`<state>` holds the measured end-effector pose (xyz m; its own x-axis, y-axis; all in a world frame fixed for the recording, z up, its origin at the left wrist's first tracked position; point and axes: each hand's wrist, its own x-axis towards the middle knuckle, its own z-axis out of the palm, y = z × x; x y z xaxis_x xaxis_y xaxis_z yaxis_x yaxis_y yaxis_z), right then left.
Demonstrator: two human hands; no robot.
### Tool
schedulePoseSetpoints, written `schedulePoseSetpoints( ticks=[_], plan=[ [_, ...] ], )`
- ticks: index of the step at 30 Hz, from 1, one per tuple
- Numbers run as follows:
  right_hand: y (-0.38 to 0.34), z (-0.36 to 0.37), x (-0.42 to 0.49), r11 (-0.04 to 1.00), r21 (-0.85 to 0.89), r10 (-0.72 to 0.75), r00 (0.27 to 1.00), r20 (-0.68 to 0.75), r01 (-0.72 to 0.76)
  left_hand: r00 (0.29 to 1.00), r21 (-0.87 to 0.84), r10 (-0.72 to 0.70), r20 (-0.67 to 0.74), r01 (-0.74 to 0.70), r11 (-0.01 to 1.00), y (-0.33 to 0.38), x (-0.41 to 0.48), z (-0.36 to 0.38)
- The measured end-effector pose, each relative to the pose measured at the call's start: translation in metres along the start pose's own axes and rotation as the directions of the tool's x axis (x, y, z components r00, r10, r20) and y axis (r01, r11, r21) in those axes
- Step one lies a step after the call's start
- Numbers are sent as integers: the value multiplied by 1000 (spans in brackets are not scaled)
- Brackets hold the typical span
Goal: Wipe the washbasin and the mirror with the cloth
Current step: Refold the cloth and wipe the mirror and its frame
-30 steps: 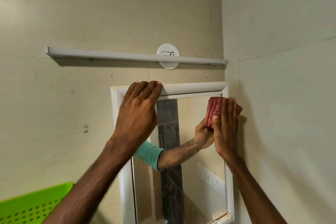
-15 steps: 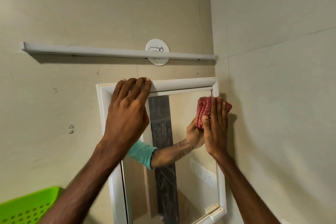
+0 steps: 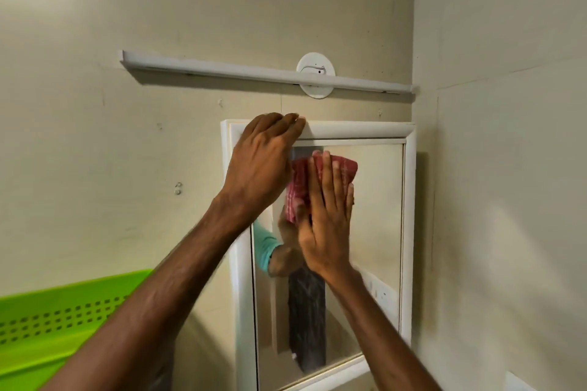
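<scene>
Fingers [image 3: 333, 181] of the right hand [image 3: 327, 222] lie straight and close together. They are flat on the red cloth [image 3: 346, 167] and press it onto the mirror [image 3: 378, 232]. The cloth is folded up small and sits high on the glass, near the top left corner.

Just up and to the left, the left hand [image 3: 260, 165] has its fingers bent over the top of the white frame [image 3: 349, 130], as if to hold it steady. The two hands are very close, and I cannot tell if they touch.

The mirror is tall, so its long side runs up and down. Most of the glass lies to the right of the cloth and below it, so I think the next wipe should go that way. The right hand is the one for that job.

The washbasin is not in view. A green basket [image 3: 47, 320] is at the bottom left, and a long white bar [image 3: 222, 71] is on the wall [image 3: 127, 168] above.
</scene>
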<state>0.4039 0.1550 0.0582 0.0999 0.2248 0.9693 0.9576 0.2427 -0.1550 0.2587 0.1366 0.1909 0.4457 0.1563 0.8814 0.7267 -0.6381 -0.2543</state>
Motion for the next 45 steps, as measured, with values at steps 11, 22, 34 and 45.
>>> schedulePoseSetpoints(
  ticks=[11,22,34,45],
  plan=[
    [47,-11,20,965,-38,256,963,-85,-260,981,-168,-155,-115,135,977,-57,-34,-12],
    [1,-2,4,993,-66,-96,994,53,99,993,-295,-83,-80,56,954,-68,-32,-22],
    [-74,19,-28,987,-11,-157,984,79,158,998,-401,-59,-13,49,915,-74,-32,-30],
    [-90,28,-42,988,-23,-149,986,80,151,982,-567,-160,-105,74,821,-70,-32,-21]
  ],
)
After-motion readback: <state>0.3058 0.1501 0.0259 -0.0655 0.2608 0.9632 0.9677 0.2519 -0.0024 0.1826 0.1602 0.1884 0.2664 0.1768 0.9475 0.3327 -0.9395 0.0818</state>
